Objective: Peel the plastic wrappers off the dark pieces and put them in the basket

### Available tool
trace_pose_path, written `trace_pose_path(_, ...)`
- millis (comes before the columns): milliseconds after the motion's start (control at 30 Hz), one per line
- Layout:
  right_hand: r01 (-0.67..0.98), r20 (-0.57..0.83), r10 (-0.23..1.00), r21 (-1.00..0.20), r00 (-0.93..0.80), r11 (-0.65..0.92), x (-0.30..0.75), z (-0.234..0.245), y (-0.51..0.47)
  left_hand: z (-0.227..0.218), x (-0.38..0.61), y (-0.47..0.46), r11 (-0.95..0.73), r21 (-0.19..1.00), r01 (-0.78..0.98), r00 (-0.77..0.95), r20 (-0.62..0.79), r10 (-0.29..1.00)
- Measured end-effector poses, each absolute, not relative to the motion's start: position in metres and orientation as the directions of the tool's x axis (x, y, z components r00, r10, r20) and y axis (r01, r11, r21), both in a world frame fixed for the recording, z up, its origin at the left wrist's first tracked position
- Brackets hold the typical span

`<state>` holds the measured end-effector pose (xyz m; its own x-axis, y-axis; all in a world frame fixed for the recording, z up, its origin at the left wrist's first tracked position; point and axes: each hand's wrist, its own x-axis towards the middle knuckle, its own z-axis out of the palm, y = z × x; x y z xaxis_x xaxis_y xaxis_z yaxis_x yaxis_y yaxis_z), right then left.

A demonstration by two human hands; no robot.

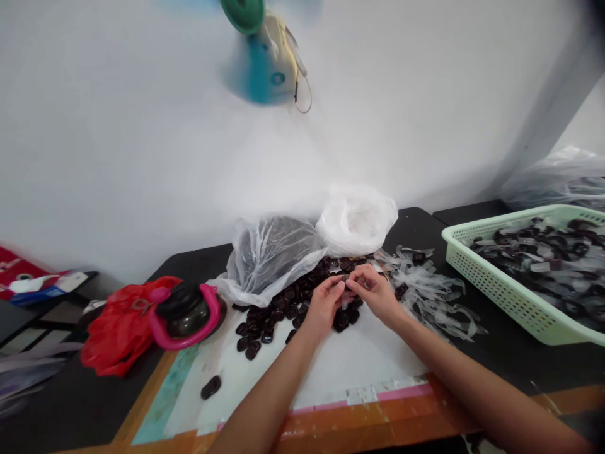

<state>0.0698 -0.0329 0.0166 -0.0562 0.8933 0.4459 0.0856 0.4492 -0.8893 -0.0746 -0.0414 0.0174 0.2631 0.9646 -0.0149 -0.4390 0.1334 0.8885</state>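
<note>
My left hand (327, 304) and my right hand (374, 291) meet over the work surface, fingertips pinched together on a small dark piece (345, 279). Something pale and translucent, perhaps a strap, hangs below it; fingers hide much of both. Around and behind my hands lies a heap of glossy dark rounded pieces (255, 325), partly spilling from a clear plastic bag (274, 252). Right of my right hand, translucent whitish strips (437, 296) lie in a loose pile. One lone dark piece (210, 387) rests at the front left.
A pale green basket (501, 290) at right holds many dark pieces with translucent strips. A white plastic bag (357, 221) stands by the wall. To the left are a dark jug with a pink handle (163, 340) and a red bag (118, 328). An orange-brown edge (359, 429) runs along the front.
</note>
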Motion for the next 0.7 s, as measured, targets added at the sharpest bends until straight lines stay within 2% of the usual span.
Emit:
trace_pose_path(67, 0.026, 0.409, 0.910, -0.911, -0.072, 0.412, 0.069, 0.018, -0.035, 0.017, -0.074, -0.042, 0.159, 0.832, -0.532, 0.259, -0.019, 0.966)
trace_pose_path(167, -0.217, 0.284, 0.947, -0.944, -0.150, 0.248, 0.067, 0.021, -0.039, 0.017, -0.074, -0.041, 0.144, 0.777, -0.613, 0.222, -0.005, 0.975)
trace_pose_path(233, -0.377, 0.221, 0.953, -0.917, -0.206, 0.132, 0.067, 0.024, -0.042, 0.017, -0.074, -0.040, 0.127, 0.779, -0.614, 0.205, 0.002, 0.979)
trace_pose_path(300, -0.455, 0.190, 0.943, -0.889, -0.274, 0.046, 0.068, 0.027, -0.044, 0.016, -0.075, -0.039, 0.108, 0.794, -0.599, 0.194, 0.014, 0.981)
trace_pose_path(400, -0.467, 0.148, 0.919, -0.883, -0.366, -0.044, 0.071, 0.030, -0.043, 0.014, -0.076, -0.039, 0.078, 0.823, -0.563, 0.186, 0.034, 0.982)
trace_pose_path(600, -0.457, 0.019, 0.908, -0.869, -0.418, -0.192, 0.077, 0.028, -0.039, 0.013, -0.075, -0.039, 0.035, 0.869, -0.494, 0.143, 0.042, 0.989)
trace_pose_path(700, -0.432, -0.011, 0.905, -0.876, -0.425, -0.214, 0.077, 0.028, -0.038, 0.013, -0.074, -0.040, 0.019, 0.886, -0.464, 0.137, 0.050, 0.989)
